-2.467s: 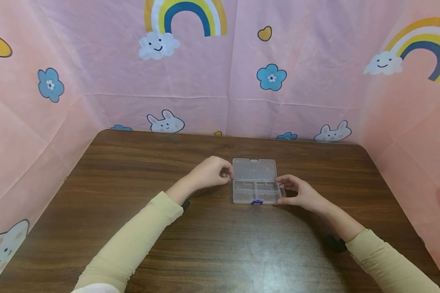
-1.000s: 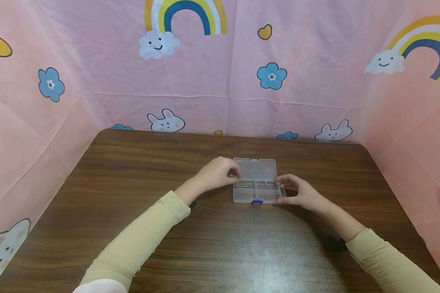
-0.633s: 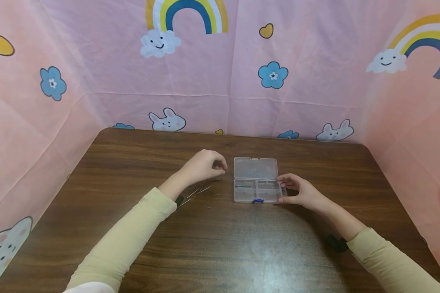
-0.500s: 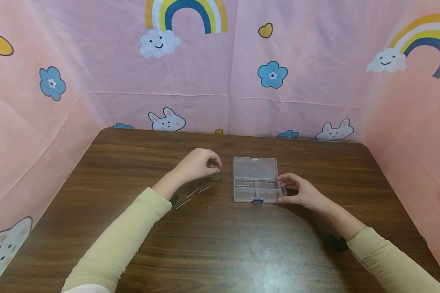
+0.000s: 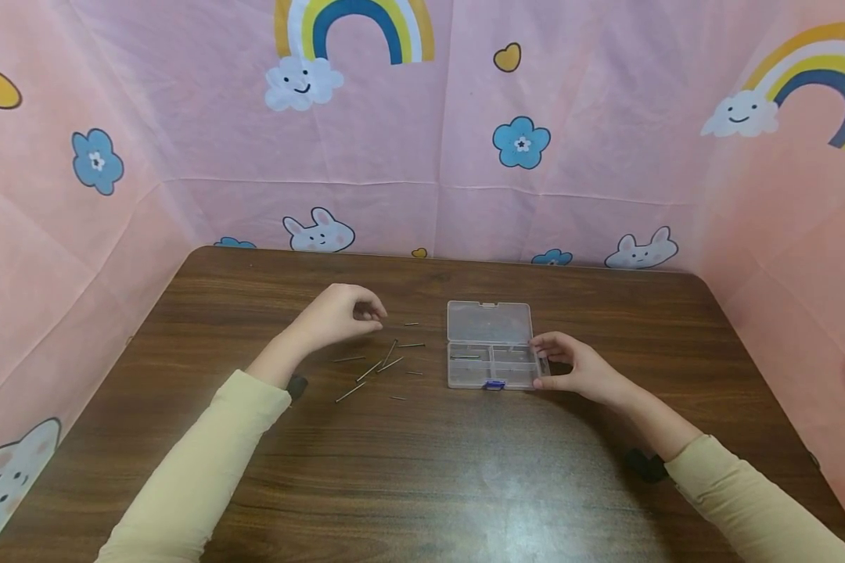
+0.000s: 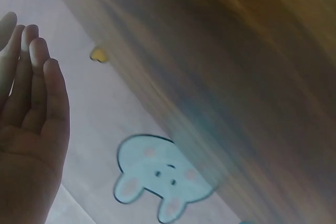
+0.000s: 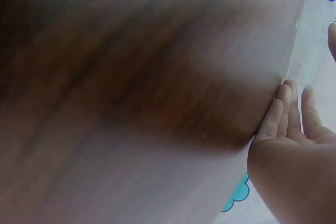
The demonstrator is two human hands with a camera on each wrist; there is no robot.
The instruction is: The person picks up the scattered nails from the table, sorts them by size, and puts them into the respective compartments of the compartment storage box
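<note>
Bench (image 5: 422, 469), dark wood grain, bare in the near part apart from both cream sleeves coming in from the lower corners.

Scatter of thin metal pins (image 5: 380, 363) on the bench, left of centre. Most lie with the long axis slanting from near-left to far-right; a few short ones lie roughly crosswise. One small pin (image 5: 411, 323) sits apart, farther back, toward the box.

Left hand (image 5: 341, 317) is raised just above and behind the scatter, on its far-left edge. The pins lie toward the person and to the right of it, close by. In the head view the fingers curl loosely with thumb and fingertips drawn near each other; whether anything is pinched there is too small to tell. The left wrist view shows the fingers (image 6: 37, 77) fairly straight and side by side, nothing seen in the palm.

Clear plastic box (image 5: 491, 356), to the right of the pins, lid laid back flat on the far side, divided tray toward the person, small blue latch on the near edge. One pin appears to lie in the left far compartment.

Right hand (image 5: 570, 367) grips the right end of the box, thumb on the near corner, fingers curled over the far part of that end. It is well apart from the pins; the left hand is the nearer one.
</note>
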